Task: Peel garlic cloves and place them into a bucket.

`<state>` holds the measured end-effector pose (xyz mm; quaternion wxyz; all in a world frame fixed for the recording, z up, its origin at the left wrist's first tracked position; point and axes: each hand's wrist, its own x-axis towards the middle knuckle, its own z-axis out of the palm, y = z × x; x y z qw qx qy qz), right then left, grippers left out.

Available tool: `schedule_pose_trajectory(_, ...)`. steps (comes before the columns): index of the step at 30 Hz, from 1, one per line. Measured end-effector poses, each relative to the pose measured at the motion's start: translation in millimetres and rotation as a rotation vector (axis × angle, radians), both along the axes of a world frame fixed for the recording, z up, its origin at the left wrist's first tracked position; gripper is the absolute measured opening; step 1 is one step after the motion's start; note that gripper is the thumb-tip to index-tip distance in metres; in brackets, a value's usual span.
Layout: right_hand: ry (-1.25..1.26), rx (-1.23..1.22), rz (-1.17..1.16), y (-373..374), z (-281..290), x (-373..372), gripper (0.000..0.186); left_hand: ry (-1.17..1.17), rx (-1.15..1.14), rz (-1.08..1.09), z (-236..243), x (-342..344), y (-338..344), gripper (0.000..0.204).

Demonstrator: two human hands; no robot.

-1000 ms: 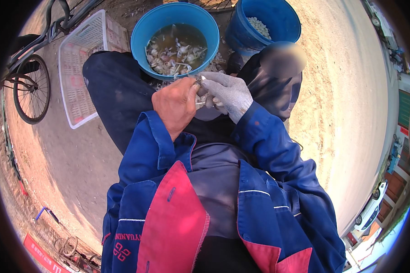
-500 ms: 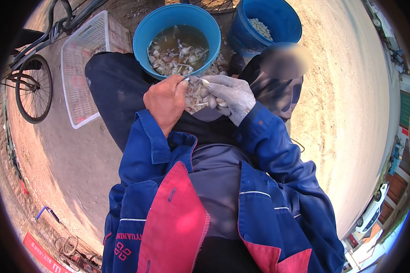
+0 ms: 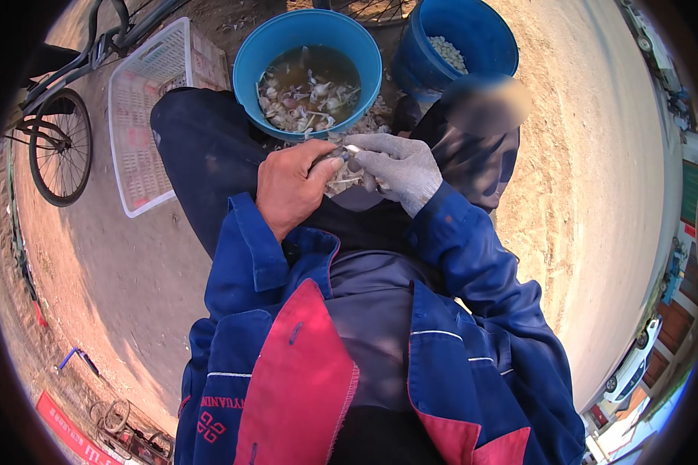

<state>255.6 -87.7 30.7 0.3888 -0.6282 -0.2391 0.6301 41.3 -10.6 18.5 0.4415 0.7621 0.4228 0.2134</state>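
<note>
Above my lap, my bare left hand [image 3: 295,186] has its fingers closed round something small at the thumb, which I cannot make out. Against it, my right hand [image 3: 399,170], in a grey knit glove, pinches a pale garlic clove [image 3: 352,149] between thumb and forefinger. Pale peels and bits of garlic [image 3: 341,174] show under and between the hands. Just beyond them stands a blue tub [image 3: 252,54] of murky water with cloves and peels floating in it. A deeper blue bucket [image 3: 485,35] at its right holds many peeled cloves.
A white plastic crate [image 3: 128,132] is beside my left leg, with a bicycle wheel [image 3: 62,147] farther left. Peels are scattered round the tub on the dirt ground [image 3: 132,271]. A white car [image 3: 632,360] and other vehicles line the right rim.
My hands separated slightly at half a second ago and are now closer again, my left hand having moved rightward. The tub and buckets appear shifted slightly right in the view.
</note>
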Motion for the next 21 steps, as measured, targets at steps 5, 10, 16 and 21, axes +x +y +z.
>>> schedule_pose_trajectory(5, -0.092, 0.045, 0.067, -1, -8, -1, 0.032, 0.000, -0.007, -0.018, -1, -3, 3, 0.025)
schedule_pose_trajectory(10, -0.137, 0.045, 0.124, 1, -12, 0, 0.033, -0.022, 0.021, -0.036, -5, -6, 5, 0.022)
schedule_pose_trajectory(16, -0.194, 0.064, 0.202, 3, 1, 4, 0.033, -0.025, -0.002, -0.096, -8, -7, 9, 0.020)
schedule_pose_trajectory(21, -0.116, 0.032, 0.207, 6, -7, -1, 0.032, -0.006, 0.043, -0.114, -10, -15, 6, 0.019)
